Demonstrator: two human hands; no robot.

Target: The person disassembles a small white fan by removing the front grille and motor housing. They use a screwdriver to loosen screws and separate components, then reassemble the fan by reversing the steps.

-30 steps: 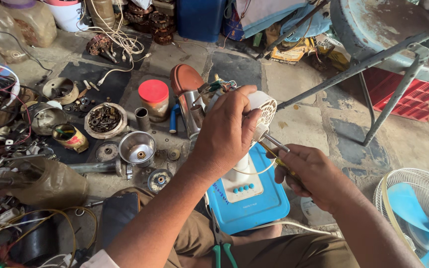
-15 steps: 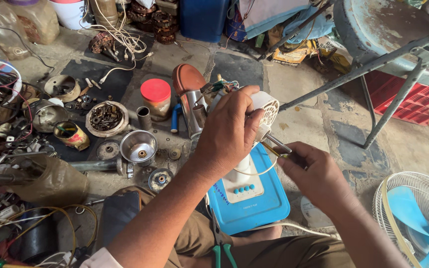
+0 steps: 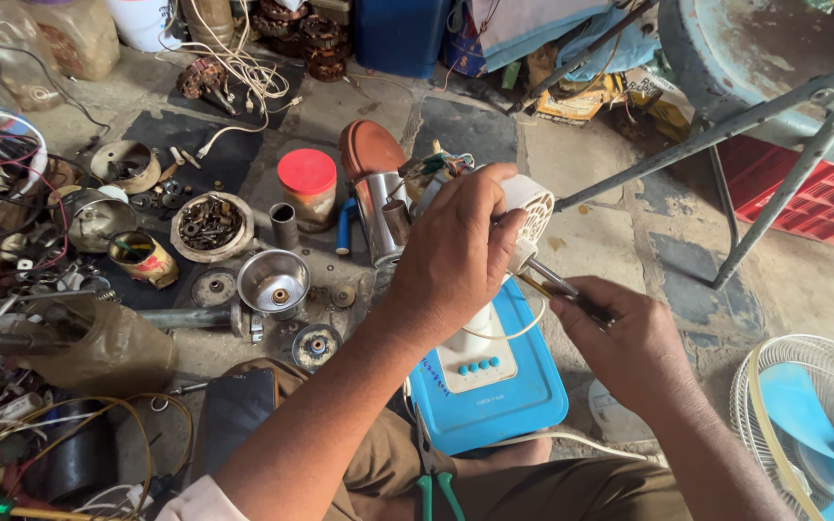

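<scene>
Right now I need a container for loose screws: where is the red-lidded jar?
The red-lidded jar stands on the floor, upper centre-left, left of the left hand, between the bowl of metal parts and the steel cup.

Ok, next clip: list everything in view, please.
fan motor: one, white, gripped above the base
fan base: one, blue and white, between the knees
screwdriver: one, dark, tip at the motor
jar: one, red lid, left of the motor
funnel: one, silver, on the floor
pliers: one, green handles, bottom centre
fan: one, blue blades, lower right
left hand: grips the motor
right hand: holds the screwdriver
</scene>
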